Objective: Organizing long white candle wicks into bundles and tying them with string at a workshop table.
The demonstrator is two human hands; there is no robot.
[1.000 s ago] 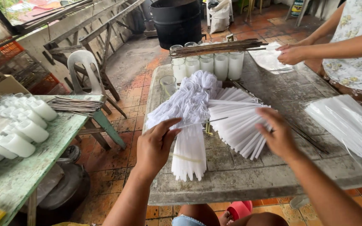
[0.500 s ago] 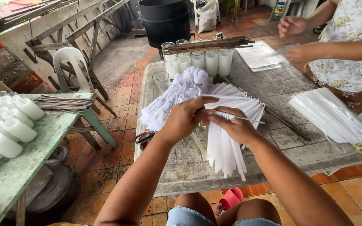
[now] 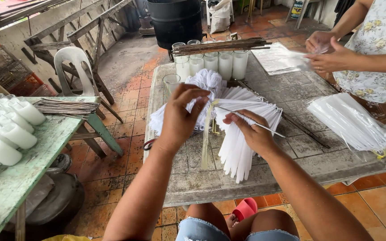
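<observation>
1. While the left hand point(image 3: 180, 117) curls at the top of the work, its fingertips pinch the pale ribbon-like tie strip point(image 3: 207, 134) against the gathered head of the white bundle of thin wax tapers point(image 3: 242, 134); fingers clenched on strip and bundle head, not released.
2. Right hand point(image 3: 252, 134) lies flat over the bundle's middle, fingers half closed. A thin metal rod point(image 3: 258, 123) passes under or between the fingertips; whether it is truly gripped or only pressed down, cannot tell.
3. Key relation: bundle sits directly beneath both hands, long axis from 12 o'clock (gathered end, by the left fingers) to 6 o'clock (loose ends fanning toward the person). Left hand is nearer the tied end; right hand nearer the fanned end.
4. Tie strip hangs from the left fingertips toward 6 o'clock, just beside the bundle's left edge.
5. At 11 o'clock of the left hand: a second heap of white tapers point(image 3: 206, 82), touching the first.
6. Everything rests on a grey, stained concrete table point(image 3: 300, 165).
7. At 12 o'clock, well apart: row of clear glasses filled with white wax point(image 3: 215, 64), dark sticks point(image 3: 220, 45) laid across them.
8. At 3 o'clock: wrapped white taper pack point(image 3: 349, 122). At 1 o'clock, another person's hands point(image 3: 329, 56) handle a clear plastic sheet point(image 3: 280, 58).
</observation>
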